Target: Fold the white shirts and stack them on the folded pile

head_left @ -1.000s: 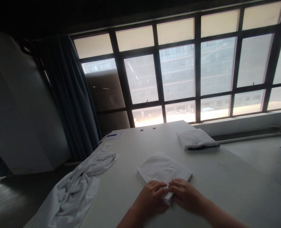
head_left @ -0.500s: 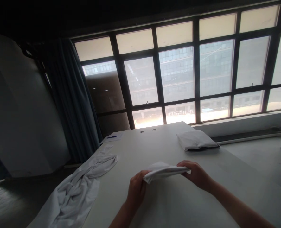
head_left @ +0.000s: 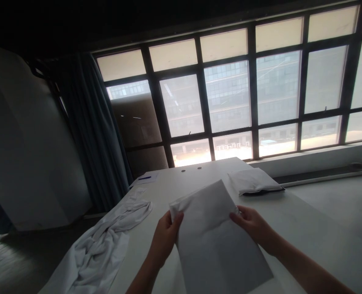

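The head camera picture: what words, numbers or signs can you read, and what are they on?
None can be read.
Held white piece: no lettering shows.
Folded white bundle: no lettering shows.
Paper under the blue pen: too small to tell if anything is written.

Looks like an office or plain workroom, exact use unclear.
Suggested by a wide white table (head_left: 165,196) with 2 round holes (head_left: 183,170) near its far edge, a pen (head_left: 144,178) on paper (head_left: 153,177), dark-framed windows (head_left: 253,94), a long blue curtain (head_left: 92,130) and a big building (head_left: 228,96) outside.
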Tool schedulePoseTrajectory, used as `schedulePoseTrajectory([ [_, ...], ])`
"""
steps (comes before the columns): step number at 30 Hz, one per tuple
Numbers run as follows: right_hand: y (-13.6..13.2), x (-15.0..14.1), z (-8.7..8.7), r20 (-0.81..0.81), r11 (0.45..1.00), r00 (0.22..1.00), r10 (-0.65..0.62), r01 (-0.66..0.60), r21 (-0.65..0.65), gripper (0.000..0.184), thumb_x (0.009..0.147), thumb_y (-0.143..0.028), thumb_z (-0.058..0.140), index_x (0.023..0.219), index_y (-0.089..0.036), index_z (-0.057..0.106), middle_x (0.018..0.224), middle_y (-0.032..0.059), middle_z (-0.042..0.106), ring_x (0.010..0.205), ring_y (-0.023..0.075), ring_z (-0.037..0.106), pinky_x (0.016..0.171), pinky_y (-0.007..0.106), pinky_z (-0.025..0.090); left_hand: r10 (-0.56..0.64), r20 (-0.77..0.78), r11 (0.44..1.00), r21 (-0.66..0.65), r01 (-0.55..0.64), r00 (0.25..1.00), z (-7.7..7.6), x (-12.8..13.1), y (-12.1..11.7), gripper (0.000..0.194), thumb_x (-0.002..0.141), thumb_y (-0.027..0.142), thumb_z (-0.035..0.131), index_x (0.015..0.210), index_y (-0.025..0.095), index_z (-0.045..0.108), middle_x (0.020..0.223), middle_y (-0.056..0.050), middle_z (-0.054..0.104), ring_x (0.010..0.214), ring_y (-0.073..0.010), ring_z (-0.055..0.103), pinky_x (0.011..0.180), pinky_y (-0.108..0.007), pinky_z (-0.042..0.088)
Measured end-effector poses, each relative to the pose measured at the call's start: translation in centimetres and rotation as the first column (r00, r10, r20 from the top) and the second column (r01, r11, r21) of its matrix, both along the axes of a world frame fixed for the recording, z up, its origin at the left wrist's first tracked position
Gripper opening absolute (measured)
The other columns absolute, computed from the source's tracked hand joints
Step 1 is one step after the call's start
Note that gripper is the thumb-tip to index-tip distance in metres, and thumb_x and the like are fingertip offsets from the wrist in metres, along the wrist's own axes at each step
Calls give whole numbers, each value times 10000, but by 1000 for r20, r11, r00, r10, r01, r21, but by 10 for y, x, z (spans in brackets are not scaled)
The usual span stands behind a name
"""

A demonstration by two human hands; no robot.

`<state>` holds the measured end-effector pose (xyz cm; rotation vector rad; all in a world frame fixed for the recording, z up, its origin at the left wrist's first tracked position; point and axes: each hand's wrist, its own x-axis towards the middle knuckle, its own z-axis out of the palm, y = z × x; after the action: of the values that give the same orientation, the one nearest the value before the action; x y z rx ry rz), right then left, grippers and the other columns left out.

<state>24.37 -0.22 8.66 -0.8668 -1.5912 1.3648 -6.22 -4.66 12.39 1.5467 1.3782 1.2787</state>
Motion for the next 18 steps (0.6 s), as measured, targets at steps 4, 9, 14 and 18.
schedulePoseTrajectory([
  [4,33,14,-46,457,973,859,-231,194,128,550,891,-580,533,1205,-139,630,887,106,757,833,300,714,774,439,560,-95,-433,976,-219,-2,897,-48,-19,22,595,879,537,583,1319,139,545,979,-117,748,782,-250,735,641,-333,589],
  [9,35,3,-94,698,854,517,-495,142,501,543,914,-473,494,1342,-156,604,1386,184,608,1250,326,586,1066,476,434,45,-813,999,54,-2,581,-98,-1,31,639,918,399,519,1478,101,445,1519,-194,474,1423,-326,424,1176,-474,349],
  [14,8,-29,-121,740,853,570,-357,-123,507,681,967,-607,416,1543,-243,398,1627,115,316,1500,334,271,1218,553,191,-228,-798,931,-11,365,557,-125,36,19,724,934,611,522,1558,281,362,1638,-71,282,1505,-343,259,1237,-540,229],
  [18,7,-27,-125,768,858,579,-274,-214,467,692,991,-638,347,1582,-282,292,1650,100,246,1526,329,183,1225,589,116,-315,-795,924,-131,360,519,-132,33,21,841,905,696,512,1594,288,254,1659,-72,162,1526,-358,154,1240,-561,182],
])
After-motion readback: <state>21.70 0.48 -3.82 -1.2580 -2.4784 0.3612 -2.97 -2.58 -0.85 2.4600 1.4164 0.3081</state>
